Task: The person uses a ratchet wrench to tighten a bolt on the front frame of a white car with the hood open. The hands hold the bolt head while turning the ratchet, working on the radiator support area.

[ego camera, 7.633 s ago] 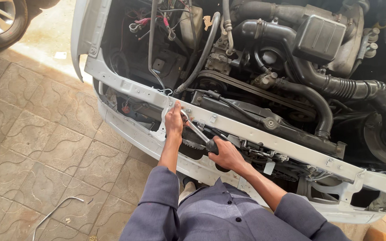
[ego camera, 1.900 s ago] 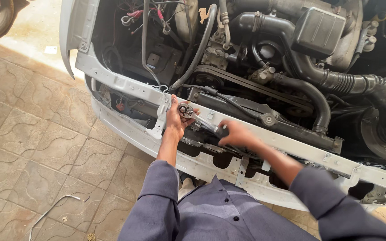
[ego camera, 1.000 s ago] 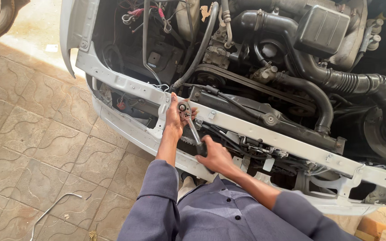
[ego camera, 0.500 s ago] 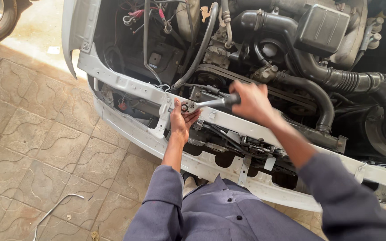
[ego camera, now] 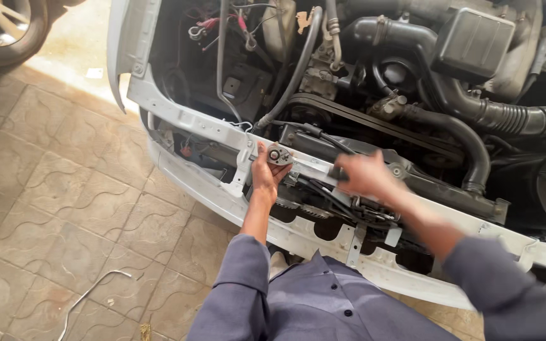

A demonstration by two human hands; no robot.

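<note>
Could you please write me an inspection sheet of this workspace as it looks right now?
Surface: tiled floor, worn and dusty; white front crossmember of the open engine bay.
Job's things: ratchet wrench, its head on the crossmember, handle running toward the right hand.
Clutter: bent metal rod lying on the tiles.
Grippers: left hand steadies the ratchet head; right hand, blurred, closed on the handle end.
Cables: black hoses, a ribbed intake hose, a drive belt and loose wires in the bay.
Surroundings: another car's wheel at top left.
</note>
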